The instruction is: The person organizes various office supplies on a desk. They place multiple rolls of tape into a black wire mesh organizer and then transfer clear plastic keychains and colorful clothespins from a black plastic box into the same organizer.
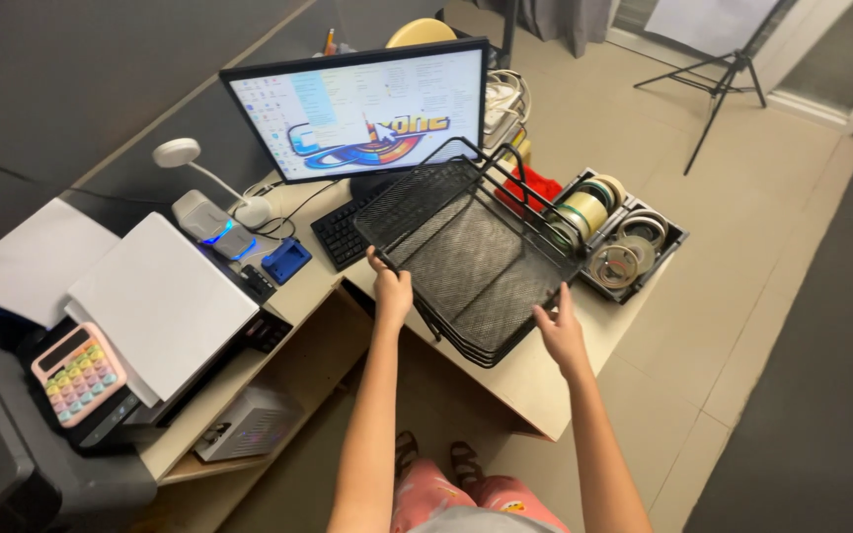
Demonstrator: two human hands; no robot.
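A black wire-mesh stacking tray with several tiers sits on the wooden desk, tilted toward me. My left hand grips its near-left rim. My right hand is pressed against the near-right corner of the tray, fingers closed on its edge. Behind the tray a black keyboard is partly hidden, and a monitor stands lit.
A black box with several tape rolls lies right of the tray. A white desk lamp, a blue item, a printer with paper and a pastel calculator stand to the left. A tripod is on the tiled floor.
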